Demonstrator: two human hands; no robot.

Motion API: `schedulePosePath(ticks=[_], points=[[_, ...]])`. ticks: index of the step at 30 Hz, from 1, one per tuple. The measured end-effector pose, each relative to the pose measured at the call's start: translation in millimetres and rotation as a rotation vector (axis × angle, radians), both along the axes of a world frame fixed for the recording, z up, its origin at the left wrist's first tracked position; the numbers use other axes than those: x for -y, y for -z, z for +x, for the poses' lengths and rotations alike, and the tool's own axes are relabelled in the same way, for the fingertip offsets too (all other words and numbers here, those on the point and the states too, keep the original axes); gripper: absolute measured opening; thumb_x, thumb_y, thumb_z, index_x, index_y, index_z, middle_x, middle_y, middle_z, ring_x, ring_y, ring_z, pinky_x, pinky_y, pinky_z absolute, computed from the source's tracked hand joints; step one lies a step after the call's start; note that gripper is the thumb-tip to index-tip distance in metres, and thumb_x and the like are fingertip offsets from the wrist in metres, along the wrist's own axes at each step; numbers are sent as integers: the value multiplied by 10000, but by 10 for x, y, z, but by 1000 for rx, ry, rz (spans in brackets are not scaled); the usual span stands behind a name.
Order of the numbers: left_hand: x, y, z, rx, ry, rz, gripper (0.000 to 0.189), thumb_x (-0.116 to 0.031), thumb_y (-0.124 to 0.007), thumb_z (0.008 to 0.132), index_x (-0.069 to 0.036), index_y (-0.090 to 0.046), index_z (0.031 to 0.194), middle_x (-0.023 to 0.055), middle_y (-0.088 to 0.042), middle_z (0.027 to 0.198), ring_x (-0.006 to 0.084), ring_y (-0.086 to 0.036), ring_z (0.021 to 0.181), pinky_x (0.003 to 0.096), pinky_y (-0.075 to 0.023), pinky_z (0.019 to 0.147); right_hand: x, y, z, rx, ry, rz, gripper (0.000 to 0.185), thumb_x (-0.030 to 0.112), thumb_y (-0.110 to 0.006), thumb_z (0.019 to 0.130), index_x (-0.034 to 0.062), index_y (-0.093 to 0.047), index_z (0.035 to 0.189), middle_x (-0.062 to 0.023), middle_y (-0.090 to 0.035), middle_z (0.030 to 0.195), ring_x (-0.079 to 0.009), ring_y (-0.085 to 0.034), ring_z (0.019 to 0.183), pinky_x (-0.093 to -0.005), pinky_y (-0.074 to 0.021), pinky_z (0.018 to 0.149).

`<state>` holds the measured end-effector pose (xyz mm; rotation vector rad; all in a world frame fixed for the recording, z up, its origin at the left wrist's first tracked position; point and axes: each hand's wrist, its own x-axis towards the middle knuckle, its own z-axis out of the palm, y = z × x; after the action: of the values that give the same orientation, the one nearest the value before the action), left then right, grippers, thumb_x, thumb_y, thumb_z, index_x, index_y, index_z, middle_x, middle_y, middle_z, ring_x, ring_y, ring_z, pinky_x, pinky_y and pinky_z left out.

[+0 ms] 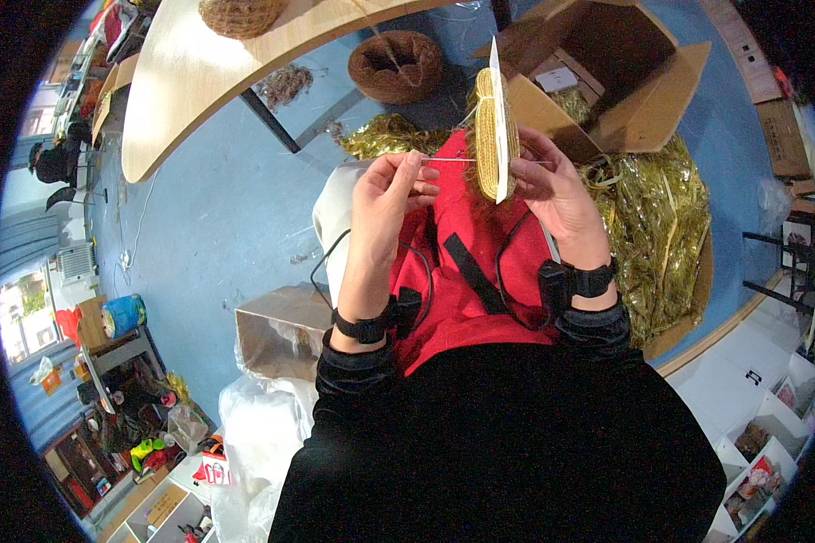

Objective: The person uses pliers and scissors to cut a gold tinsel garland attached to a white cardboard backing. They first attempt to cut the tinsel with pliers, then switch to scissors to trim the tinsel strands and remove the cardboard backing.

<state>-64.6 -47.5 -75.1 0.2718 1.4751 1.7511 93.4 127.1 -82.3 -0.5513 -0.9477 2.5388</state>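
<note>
Above my red-covered lap, a flattened coil of yellow braided cord (487, 146) stands upright, seen edge-on. A thin white card (497, 136) runs along it, and a pale tie wraps its upper part. My right hand (560, 193) grips the coil and card from the right side. Between thumb and forefinger, my left hand (390, 193) pinches a thin white strand (451, 159) stretched level to the coil. Another short end of thin strand shows by my right fingers; whether it is the same piece I cannot tell. Brown fuzzy fibre shows behind the coil's lower edge.
A wooden table (176, 88) curves across the upper left, bearing a woven brown item (241, 13). Beyond my knees lie a brown ring-shaped basket (394, 68) and an open cardboard box (652, 102). Gold tinsel (659, 231) heaps at right; another carton (278, 332) stands at left.
</note>
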Motion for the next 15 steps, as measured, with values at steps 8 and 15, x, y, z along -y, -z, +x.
schedulePosePath(ticks=[8, 15], points=[[-7, 7, -5, -8, 16, -26, 200, -227, -649, 974, -35, -631, 1026, 63, -697, 917, 120, -662, 781, 230, -535, 700, -11, 13, -11, -6, -9, -12, 505, 18, -727, 844, 21, -536, 1311, -81, -674, 1153, -181, -657, 1053, -320, -538, 909], [8, 32, -15, 32, 24, 41, 197, -184, -651, 971, -20, -648, 1080, 64, -702, 932, 121, -663, 789, 235, -536, 708, -23, 46, -9, -18, 3, -20, 494, 16, -727, 844, 17, -553, 1306, -79, -680, 1141, -147, -664, 1007, -268, -538, 836]])
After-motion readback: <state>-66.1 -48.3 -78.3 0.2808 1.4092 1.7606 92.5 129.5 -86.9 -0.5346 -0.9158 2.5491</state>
